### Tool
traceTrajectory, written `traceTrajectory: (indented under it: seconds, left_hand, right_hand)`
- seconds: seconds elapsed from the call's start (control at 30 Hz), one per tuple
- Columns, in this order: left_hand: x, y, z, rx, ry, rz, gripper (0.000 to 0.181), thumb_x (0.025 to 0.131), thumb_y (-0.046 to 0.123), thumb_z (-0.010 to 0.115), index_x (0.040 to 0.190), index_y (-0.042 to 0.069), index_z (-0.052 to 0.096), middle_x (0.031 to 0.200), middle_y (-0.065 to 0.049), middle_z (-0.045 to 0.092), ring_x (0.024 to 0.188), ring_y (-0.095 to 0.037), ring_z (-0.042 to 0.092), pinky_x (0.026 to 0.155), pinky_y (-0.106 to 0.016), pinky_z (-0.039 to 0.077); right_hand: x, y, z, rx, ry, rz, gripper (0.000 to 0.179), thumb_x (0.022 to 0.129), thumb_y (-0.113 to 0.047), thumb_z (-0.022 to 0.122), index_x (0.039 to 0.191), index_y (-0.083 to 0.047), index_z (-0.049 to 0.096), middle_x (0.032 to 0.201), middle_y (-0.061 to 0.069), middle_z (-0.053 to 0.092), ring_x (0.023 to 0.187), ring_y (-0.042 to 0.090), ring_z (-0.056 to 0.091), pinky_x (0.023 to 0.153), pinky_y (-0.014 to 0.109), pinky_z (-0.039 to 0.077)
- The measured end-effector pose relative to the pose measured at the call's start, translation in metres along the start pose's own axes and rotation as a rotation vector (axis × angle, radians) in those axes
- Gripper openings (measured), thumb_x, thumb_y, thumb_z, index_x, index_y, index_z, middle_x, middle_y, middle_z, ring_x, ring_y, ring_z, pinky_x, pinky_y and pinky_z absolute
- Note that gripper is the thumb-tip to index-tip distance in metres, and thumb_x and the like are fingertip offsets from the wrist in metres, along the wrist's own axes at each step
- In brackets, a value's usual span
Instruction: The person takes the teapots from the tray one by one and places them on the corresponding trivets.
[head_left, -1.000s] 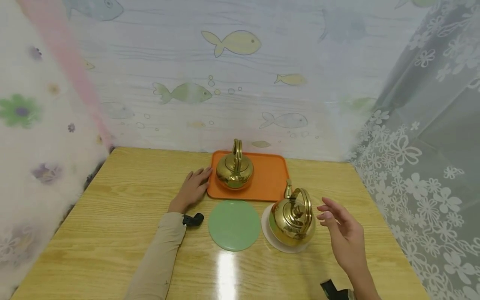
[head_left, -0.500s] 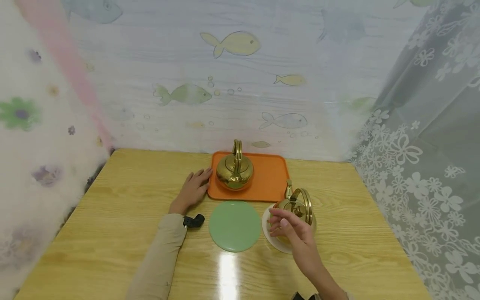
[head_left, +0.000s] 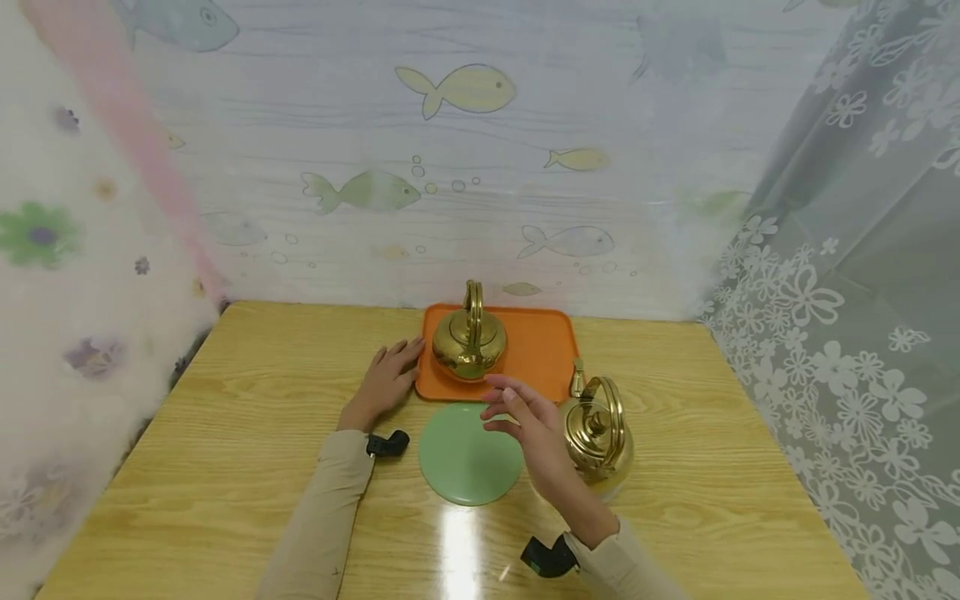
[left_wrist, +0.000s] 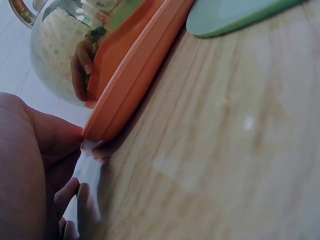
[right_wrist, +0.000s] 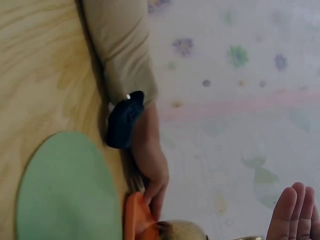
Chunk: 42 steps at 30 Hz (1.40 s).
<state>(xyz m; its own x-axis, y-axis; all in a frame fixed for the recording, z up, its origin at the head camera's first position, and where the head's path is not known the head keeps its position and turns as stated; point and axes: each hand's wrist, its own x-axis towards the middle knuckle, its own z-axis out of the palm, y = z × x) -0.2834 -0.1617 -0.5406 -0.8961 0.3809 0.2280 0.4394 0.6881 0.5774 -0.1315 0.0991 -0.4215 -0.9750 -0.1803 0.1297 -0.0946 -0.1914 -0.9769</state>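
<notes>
A brass kettle (head_left: pixel 469 343) stands on the left half of an orange tray (head_left: pixel 536 354) at the back. My left hand (head_left: pixel 385 385) lies on the table along the tray's left edge, touching it; in the left wrist view the thumb (left_wrist: pixel 57 132) meets the tray corner. My right hand (head_left: pixel 536 433) is raised over the right side of a green round plate (head_left: pixel 465 467), fingers loosely extended and holding nothing. Behind and right of it stands a second brass kettle (head_left: pixel 592 433), its spout toward the tray. The forearm hides much of the pale disc under this kettle.
The wooden table (head_left: pixel 247 400) meets a fish-patterned curtain (head_left: pixel 465 192) right behind the tray. A lacy white curtain (head_left: pixel 840 400) hangs along the right side. Black wrist devices, such as the right one (head_left: pixel 549 557), stick out from both sleeves.
My right hand has swept left, from right of the second kettle, across in front of it to the green plate. The left hand, tray and both kettles stay in place.
</notes>
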Motion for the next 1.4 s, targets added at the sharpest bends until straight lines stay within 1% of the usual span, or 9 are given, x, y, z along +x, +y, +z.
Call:
traceTrajectory:
  seconds: [0.2,0.33,0.5,0.7,0.83,0.9,0.97,1.2,1.4]
  left_hand:
    - [-0.001,-0.001,-0.001,-0.016,-0.002,-0.005,0.052,0.106,0.018,0.047,0.156,0.004,0.041,0.162,-0.013,0.038,0.152,-0.041,0.027,0.125,-0.06,0.007]
    - [-0.001,-0.002,-0.001,-0.02,-0.004,-0.001,0.052,0.106,0.018,0.047,0.156,0.004,0.041,0.162,-0.013,0.038,0.152,-0.04,0.028,0.125,-0.061,0.007]
    - [-0.001,-0.003,0.0,-0.02,-0.001,0.004,0.052,0.106,0.017,0.047,0.156,0.003,0.04,0.162,-0.013,0.038,0.152,-0.041,0.028,0.125,-0.061,0.007]
    - [0.0,-0.002,-0.001,-0.024,0.004,0.005,0.052,0.106,0.017,0.047,0.156,0.004,0.04,0.163,-0.013,0.037,0.152,-0.04,0.028,0.126,-0.06,0.007]
    - [-0.001,-0.001,-0.002,-0.026,-0.005,-0.004,0.052,0.106,0.018,0.047,0.156,0.004,0.04,0.163,-0.012,0.037,0.152,-0.04,0.027,0.126,-0.059,0.006]
    - [-0.001,-0.001,-0.002,-0.026,-0.015,-0.012,0.052,0.106,0.018,0.047,0.157,0.005,0.04,0.163,-0.012,0.037,0.152,-0.039,0.026,0.126,-0.059,0.006]
    - [-0.002,-0.001,-0.001,-0.024,-0.018,-0.013,0.053,0.106,0.018,0.047,0.156,0.004,0.04,0.163,-0.012,0.037,0.152,-0.04,0.026,0.126,-0.059,0.006]
    - [-0.002,-0.001,-0.001,-0.028,-0.009,-0.005,0.052,0.106,0.018,0.047,0.156,0.003,0.041,0.162,-0.012,0.038,0.152,-0.04,0.027,0.126,-0.059,0.006]
    - [-0.002,0.0,-0.001,-0.022,0.0,-0.005,0.052,0.106,0.018,0.048,0.155,0.004,0.041,0.162,-0.012,0.039,0.151,-0.04,0.029,0.126,-0.06,0.007]
  right_hand:
    - [0.03,0.005,0.013,0.019,0.03,-0.013,0.039,0.11,-0.022,0.046,0.133,0.007,0.059,0.103,0.006,0.067,0.089,0.017,0.067,0.083,0.03,0.06]
    - [0.05,0.014,0.016,0.026,0.103,-0.017,0.039,0.11,-0.02,0.045,0.13,0.01,0.06,0.097,0.002,0.068,0.084,0.015,0.066,0.081,0.031,0.06]
    - [0.071,0.021,0.015,0.06,0.183,-0.019,0.04,0.11,-0.02,0.044,0.131,0.01,0.059,0.096,0.0,0.066,0.083,0.014,0.065,0.078,0.027,0.059]
    - [0.09,0.024,0.011,0.127,0.284,-0.027,0.036,0.11,-0.019,0.046,0.128,0.006,0.063,0.095,0.003,0.064,0.081,0.017,0.062,0.08,0.033,0.058]
    - [0.097,0.025,0.01,0.147,0.332,-0.034,0.033,0.109,-0.017,0.046,0.127,0.004,0.065,0.1,0.007,0.063,0.088,0.024,0.062,0.091,0.044,0.056]
    - [0.099,0.026,0.009,0.145,0.348,-0.034,0.033,0.109,-0.017,0.047,0.126,0.003,0.066,0.103,0.009,0.063,0.09,0.025,0.062,0.095,0.047,0.055]
    - [0.102,0.027,0.009,0.141,0.354,-0.032,0.033,0.109,-0.017,0.047,0.127,0.004,0.065,0.106,0.009,0.064,0.091,0.025,0.062,0.095,0.046,0.055]
    - [0.116,0.03,0.008,0.115,0.349,-0.008,0.035,0.109,-0.018,0.048,0.126,0.006,0.066,0.103,0.001,0.066,0.087,0.014,0.061,0.083,0.028,0.056]
    - [0.125,0.028,0.007,0.09,0.315,0.042,0.037,0.109,-0.02,0.048,0.129,0.005,0.066,0.099,-0.001,0.068,0.088,0.011,0.062,0.082,0.024,0.055]
